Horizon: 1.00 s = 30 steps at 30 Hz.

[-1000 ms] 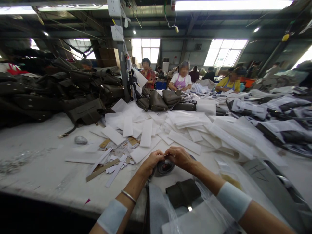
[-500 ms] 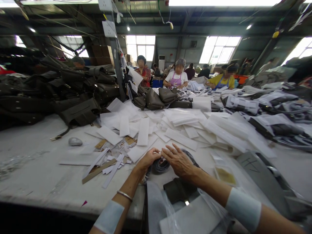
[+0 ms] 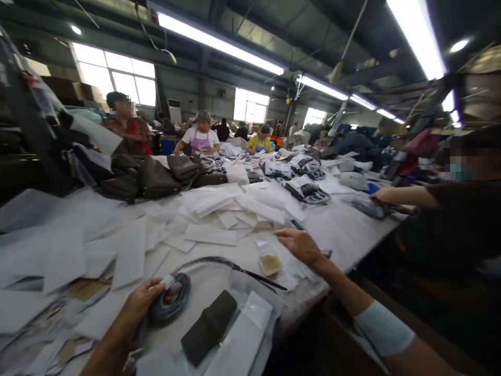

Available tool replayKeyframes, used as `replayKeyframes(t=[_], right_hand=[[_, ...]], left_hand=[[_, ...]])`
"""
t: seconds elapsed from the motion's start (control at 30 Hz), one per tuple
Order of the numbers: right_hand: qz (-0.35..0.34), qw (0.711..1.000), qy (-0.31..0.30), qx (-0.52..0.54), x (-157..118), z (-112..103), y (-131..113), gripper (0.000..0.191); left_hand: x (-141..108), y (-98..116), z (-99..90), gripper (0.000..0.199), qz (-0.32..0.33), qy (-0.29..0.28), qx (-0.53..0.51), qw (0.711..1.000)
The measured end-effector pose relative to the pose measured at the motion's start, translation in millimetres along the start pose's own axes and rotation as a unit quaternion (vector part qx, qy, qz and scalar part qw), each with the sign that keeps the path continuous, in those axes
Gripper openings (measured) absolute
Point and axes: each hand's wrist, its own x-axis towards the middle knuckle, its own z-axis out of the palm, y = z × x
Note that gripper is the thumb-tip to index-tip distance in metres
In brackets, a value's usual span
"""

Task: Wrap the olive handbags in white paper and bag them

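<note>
My left hand (image 3: 143,300) pinches the edge of a coiled dark strap (image 3: 171,297) wrapped in clear film, its loose tail curving right across the table. My right hand (image 3: 299,248) is apart from the coil, fingers stretched out and nothing seen in them. Just behind it a grey piece (image 3: 299,224) shows in part; I cannot tell whether the hand touches it. Below the coil lies a dark olive leather piece (image 3: 209,326), beside a white padded sheet (image 3: 245,334) in clear plastic. A small clear tray with yellowish contents (image 3: 270,263) sits left of my right hand.
White foam sheets (image 3: 211,235) are heaped across the table. Dark leather bags (image 3: 158,177) stand behind them, with wrapped bags (image 3: 307,188) farther right. A co-worker's arm (image 3: 407,197) reaches in at the right table edge (image 3: 376,237). Other people work across the table.
My view has swung right. My right hand has left the coil and moved right, while the left keeps hold of it. The strap's tail now lies stretched out, and the large grey bag is mostly hidden.
</note>
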Motion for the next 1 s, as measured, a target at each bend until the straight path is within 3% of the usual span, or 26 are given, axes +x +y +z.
replayKeyframes(t=[0.1,0.17,0.23,0.33,0.47,0.63,0.87,1.0], right_hand=[[0.127,0.99,0.051,-0.019,-11.0,-53.6,67.5,0.03],[0.194,0.98,0.051,-0.007,-17.3,-75.1,103.2,0.025],[0.243,0.969,0.026,0.03,-21.7,-83.2,129.3,0.027],[0.285,0.952,-0.025,0.11,-23.0,-76.5,152.8,0.034],[0.302,0.934,-0.056,0.184,-18.6,-61.0,166.8,0.032],[0.29,0.931,-0.046,0.215,-21.5,-60.8,172.4,0.032],[0.289,0.934,-0.002,0.211,-18.4,-51.4,168.0,0.031],[0.261,0.939,0.055,0.218,-23.4,-51.4,168.5,0.027]], left_hand=[[6.0,-7.6,-7.3,0.039,-0.022,-0.007,-0.027,0.999],[7.1,-8.5,-9.7,0.036,-0.032,-0.014,-0.032,0.999],[6.2,-6.5,-9.0,0.033,-0.028,-0.018,-0.036,0.999],[1.7,-2.3,-3.8,0.031,-0.032,-0.01,-0.04,0.999],[-6.3,-1.4,4.4,0.025,0.011,0.034,-0.054,0.998],[-8.6,-3.3,7.2,0.018,0.018,0.049,-0.054,0.997],[-3.6,-7.3,4.6,0.02,0.03,0.038,-0.057,0.997],[-4.2,-8.9,4.3,0.019,0.03,0.04,-0.054,0.997]])
